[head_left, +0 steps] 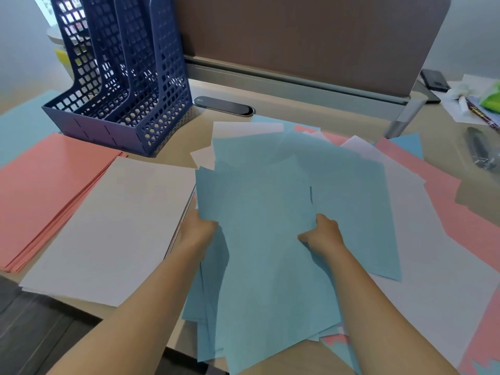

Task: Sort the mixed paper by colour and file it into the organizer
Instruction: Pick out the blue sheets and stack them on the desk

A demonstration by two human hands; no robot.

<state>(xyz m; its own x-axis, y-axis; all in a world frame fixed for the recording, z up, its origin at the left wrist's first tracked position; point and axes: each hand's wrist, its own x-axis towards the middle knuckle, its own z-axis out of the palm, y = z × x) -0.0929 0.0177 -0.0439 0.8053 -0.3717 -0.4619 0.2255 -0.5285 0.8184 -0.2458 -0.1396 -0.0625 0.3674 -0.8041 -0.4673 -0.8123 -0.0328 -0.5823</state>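
Both arms reach forward over the near edge of the desk [284,101]. The left hand [198,228] grips the left side of a loose bunch of blue paper [259,212], fingers curled under. The right hand [322,234] pinches the top sheet near its middle. A white pile [113,228] and pink pile [46,185] lie at the left edge. The blue organizer [121,85] stands in the far left corner.

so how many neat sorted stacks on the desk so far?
2. Pink stack at far left; white stack beside it, overlapping its right edge. Blue sheets remain loose in both hands.
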